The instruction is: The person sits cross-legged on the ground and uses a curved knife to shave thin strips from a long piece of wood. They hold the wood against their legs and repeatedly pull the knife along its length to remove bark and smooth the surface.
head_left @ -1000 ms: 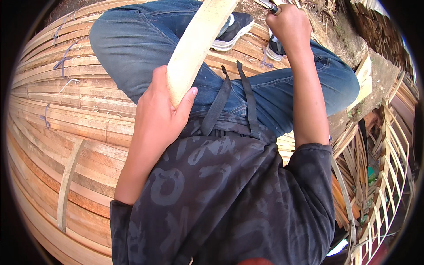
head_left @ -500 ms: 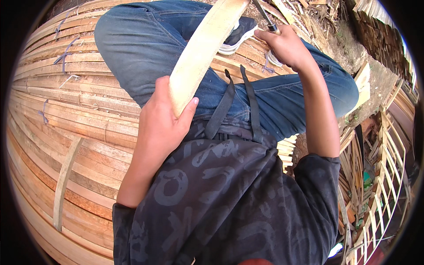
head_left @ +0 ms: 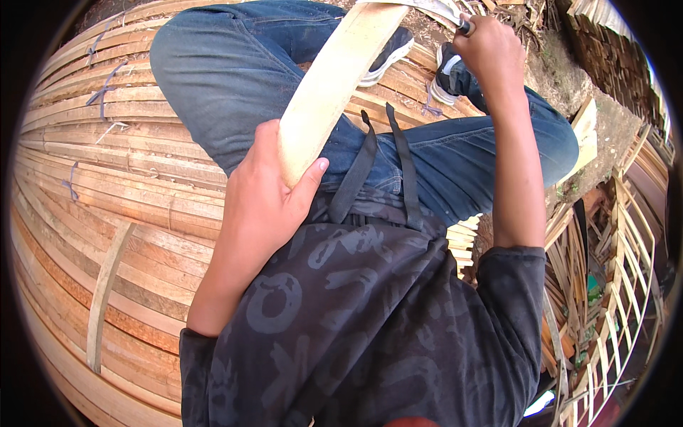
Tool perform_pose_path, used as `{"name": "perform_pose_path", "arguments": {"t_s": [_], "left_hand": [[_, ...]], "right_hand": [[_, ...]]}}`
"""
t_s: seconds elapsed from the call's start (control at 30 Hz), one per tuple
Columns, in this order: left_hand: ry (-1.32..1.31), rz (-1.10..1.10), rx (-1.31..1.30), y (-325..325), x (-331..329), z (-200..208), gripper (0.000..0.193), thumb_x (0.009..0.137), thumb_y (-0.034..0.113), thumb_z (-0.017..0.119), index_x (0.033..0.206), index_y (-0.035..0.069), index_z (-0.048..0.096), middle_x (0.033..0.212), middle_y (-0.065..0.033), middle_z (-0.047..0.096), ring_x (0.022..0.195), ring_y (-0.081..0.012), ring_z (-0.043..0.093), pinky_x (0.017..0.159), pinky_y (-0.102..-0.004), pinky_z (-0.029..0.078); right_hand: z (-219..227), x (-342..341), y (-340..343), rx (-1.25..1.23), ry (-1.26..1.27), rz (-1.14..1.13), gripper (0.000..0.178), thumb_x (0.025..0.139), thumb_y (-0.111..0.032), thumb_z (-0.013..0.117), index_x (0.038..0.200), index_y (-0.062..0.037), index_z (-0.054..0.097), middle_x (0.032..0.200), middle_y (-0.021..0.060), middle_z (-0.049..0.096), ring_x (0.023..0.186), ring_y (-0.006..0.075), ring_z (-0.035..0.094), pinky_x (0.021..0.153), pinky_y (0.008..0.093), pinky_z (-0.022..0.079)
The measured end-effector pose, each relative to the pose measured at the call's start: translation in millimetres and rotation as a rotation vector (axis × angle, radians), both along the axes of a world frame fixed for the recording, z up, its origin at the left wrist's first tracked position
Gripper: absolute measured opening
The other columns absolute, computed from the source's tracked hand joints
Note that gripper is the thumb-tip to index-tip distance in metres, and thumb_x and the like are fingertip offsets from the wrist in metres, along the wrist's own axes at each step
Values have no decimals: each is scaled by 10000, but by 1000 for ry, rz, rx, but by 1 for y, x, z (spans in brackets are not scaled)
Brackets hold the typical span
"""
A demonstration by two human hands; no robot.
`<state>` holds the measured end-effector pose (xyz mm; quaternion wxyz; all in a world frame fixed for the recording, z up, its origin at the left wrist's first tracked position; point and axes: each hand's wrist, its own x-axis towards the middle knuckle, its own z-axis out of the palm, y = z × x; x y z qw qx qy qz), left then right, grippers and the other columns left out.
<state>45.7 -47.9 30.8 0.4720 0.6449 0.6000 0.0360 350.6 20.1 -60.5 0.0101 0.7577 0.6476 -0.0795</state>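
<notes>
My left hand point(head_left: 274, 171) is closed round the near end of a pale wooden board point(head_left: 333, 92), its thumb on the right edge and its fingers on the left. The board slants up and away over my lap, and its far end reaches the top of the view. My right hand point(head_left: 489, 53) grips the dark handle of a curved blade point(head_left: 434, 7), which looks like a sickle or machete. The blade lies across or just over the board's far end; whether it touches cannot be made out. Part of the blade is cut off by the view's top edge.
Bundled wooden strips point(head_left: 107, 178) tied with bluish cords lie under and to the left of my crossed legs point(head_left: 213, 78). At the right stand a slatted wooden frame point(head_left: 622, 285) and loose sticks. Stacked wood point(head_left: 619, 57) rises at the far right, with wood scraps near the top.
My right hand has moved up and slightly right, and the blade has swung to lie across the board's far end. The board and left hand have shifted slightly right.
</notes>
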Motion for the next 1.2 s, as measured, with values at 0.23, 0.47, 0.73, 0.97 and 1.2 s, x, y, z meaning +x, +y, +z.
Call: {"name": "perform_pose_path", "arguments": {"t_s": [0.23,0.47,0.73,0.97,1.2], "left_hand": [[21,-60,-15,10,8,-9,443,906,255,645,1122,-62,424,919,-326,628,873,-485,637,747,-514,499],[5,-61,8,9,-5,-15,453,887,237,669,1161,-44,443,942,-316,636,884,-480,642,749,-493,506],[-81,-29,8,17,-21,-6,451,861,203,690,1186,-34,485,914,-282,645,834,-425,667,723,-438,508],[-122,-19,-16,7,-22,-5,434,874,202,677,1180,-35,481,890,-267,646,777,-403,667,693,-422,509],[-124,-36,-2,7,-20,-9,429,868,191,681,1174,-36,482,883,-271,647,799,-412,670,701,-416,513]], "right_hand": [[0,-5,-9,-42,-86,-50,256,819,-281,652,858,-36,711,786,237,678,773,420,672,706,499,539],[11,-3,-19,-643,1089,-242,416,880,-375,701,716,-19,563,561,11,494,466,115,515,460,306,465],[0,-8,-31,-314,1073,-238,383,925,-315,693,712,-43,529,506,-4,468,412,109,446,411,301,358],[10,1,-42,-166,1307,-544,377,937,-319,678,703,-87,496,507,-43,453,374,51,398,350,237,305],[29,-27,-60,-900,1540,-323,472,961,-361,641,621,-114,425,456,-44,395,344,40,364,317,217,293]]}}
